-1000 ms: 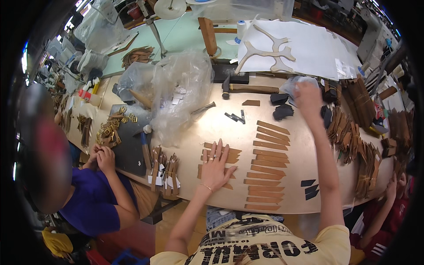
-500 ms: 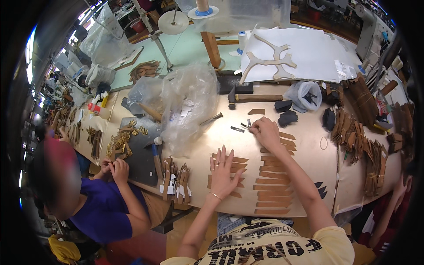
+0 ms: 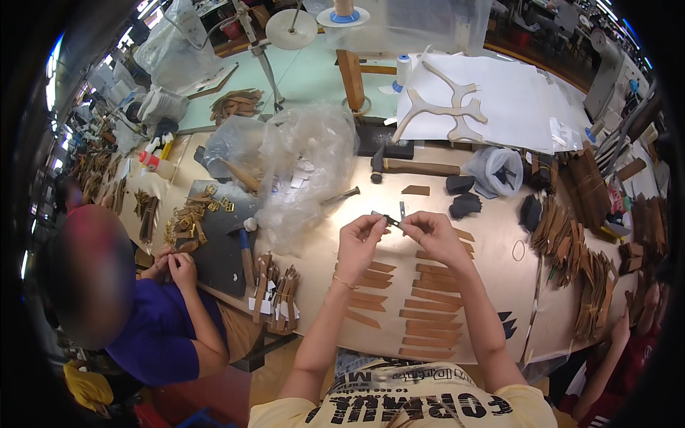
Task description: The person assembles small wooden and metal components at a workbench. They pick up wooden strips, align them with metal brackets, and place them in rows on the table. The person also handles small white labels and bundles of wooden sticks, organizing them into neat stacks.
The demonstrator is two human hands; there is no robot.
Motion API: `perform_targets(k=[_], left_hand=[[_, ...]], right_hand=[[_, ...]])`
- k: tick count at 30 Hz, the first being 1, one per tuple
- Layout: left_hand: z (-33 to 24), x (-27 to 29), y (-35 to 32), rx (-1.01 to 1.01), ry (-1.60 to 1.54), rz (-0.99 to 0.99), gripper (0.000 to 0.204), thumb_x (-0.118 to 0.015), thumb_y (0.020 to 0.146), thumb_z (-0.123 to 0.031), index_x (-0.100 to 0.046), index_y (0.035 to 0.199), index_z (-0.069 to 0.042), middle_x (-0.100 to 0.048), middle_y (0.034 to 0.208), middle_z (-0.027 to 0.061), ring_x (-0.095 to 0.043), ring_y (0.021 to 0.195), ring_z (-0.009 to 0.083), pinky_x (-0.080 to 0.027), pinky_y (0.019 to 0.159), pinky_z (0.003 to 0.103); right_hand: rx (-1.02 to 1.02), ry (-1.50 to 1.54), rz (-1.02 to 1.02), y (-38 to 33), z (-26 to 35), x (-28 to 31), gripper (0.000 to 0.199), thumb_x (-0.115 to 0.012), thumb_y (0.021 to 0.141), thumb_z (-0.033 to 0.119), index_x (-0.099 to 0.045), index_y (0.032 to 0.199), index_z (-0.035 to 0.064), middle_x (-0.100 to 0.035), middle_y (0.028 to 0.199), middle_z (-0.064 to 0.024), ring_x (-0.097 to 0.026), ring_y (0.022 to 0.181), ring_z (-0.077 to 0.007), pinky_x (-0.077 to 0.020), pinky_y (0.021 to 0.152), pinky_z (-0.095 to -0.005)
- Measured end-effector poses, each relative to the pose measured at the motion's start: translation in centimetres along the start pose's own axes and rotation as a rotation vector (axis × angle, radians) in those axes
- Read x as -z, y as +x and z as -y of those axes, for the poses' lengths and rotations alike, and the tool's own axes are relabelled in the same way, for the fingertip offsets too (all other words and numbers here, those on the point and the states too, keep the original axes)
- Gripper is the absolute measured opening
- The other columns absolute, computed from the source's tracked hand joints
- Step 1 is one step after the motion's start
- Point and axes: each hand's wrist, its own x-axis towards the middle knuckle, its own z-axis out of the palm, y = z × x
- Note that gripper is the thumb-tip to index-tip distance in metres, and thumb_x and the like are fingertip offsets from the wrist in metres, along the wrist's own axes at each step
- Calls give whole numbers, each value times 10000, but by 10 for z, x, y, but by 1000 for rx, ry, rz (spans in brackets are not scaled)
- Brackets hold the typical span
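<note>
Mid-fitting, we judge: left hand (image 3: 359, 241) and right hand (image 3: 430, 234) pinch a small metal clip (image 3: 389, 220) above the leather strips (image 3: 428, 299); next needs a strip.

A big clear plastic bag (image 3: 303, 167) lies crumpled on the tabletop (image 3: 492, 264), just left of the hands (image 3: 399, 239) and a bit farther away. Small white paper tags (image 3: 300, 175) show through it. A smaller clear bag (image 3: 496, 171) with dark bits inside sits farther off to the right. More small white tags (image 3: 275, 307) hang on brown bundles, nearer and to the left.
</note>
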Motion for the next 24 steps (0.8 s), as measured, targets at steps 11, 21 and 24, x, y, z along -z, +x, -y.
perform_targets(k=[11, 21, 24], left_hand=[[-23, -25, -41, -516, 577, -249, 243, -657, 859, 31, -720, 1092, 3, -702, 1045, 122, -692, 921, 226, -546, 794, 312], [-32, -26, -50, -476, 569, -205, 265, -645, 858, 48, -714, 1110, 7, -690, 1070, 137, -690, 945, 238, -548, 804, 309], [-33, -27, -51, -481, 576, -200, 262, -647, 857, 48, -714, 1107, 8, -691, 1065, 137, -691, 935, 239, -548, 801, 310]], right_hand=[[383, -305, -222, -37, 38, -39, 118, -666, 887, 78, -678, 969, -6, -638, 903, -100, -628, 749, -264, -491, 648, -327], [437, -584, -216, -43, 50, -35, 106, -661, 881, 119, -668, 959, 49, -632, 905, -52, -571, 780, -232, -385, 753, -353], [453, -599, -219, -44, 51, -36, 101, -656, 881, 121, -662, 952, 50, -632, 904, -53, -558, 776, -228, -380, 760, -351]])
